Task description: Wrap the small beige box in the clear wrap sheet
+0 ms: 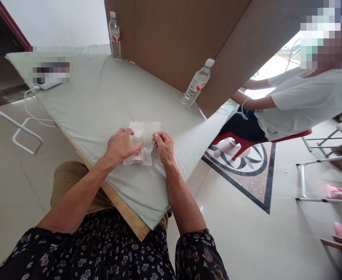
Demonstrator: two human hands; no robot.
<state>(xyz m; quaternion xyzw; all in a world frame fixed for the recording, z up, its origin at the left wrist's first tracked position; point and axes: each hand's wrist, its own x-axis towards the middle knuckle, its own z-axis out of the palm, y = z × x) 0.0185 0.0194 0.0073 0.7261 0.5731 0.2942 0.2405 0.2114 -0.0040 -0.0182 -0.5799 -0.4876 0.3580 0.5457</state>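
A crinkled, translucent white wrapping sheet [144, 132] lies on the cloth-covered table [107, 101] in front of me. Under or inside its near part is a small pale flat object [140, 155], partly covered, whose kind I cannot make out. My left hand [121, 144] rests over the left side of the sheet, thumb and fingers apart, the thumb touching it. At the sheet's right edge, my right hand [163, 144] pinches the thin material between thumb and fingers.
Two clear water bottles [198, 83] [115, 37] stand against a large cardboard panel [171, 39] across the table. A white device with a cable [50, 82] lies at the far left corner. Beyond the panel, a person in a white shirt [307, 97] sits on a red chair.
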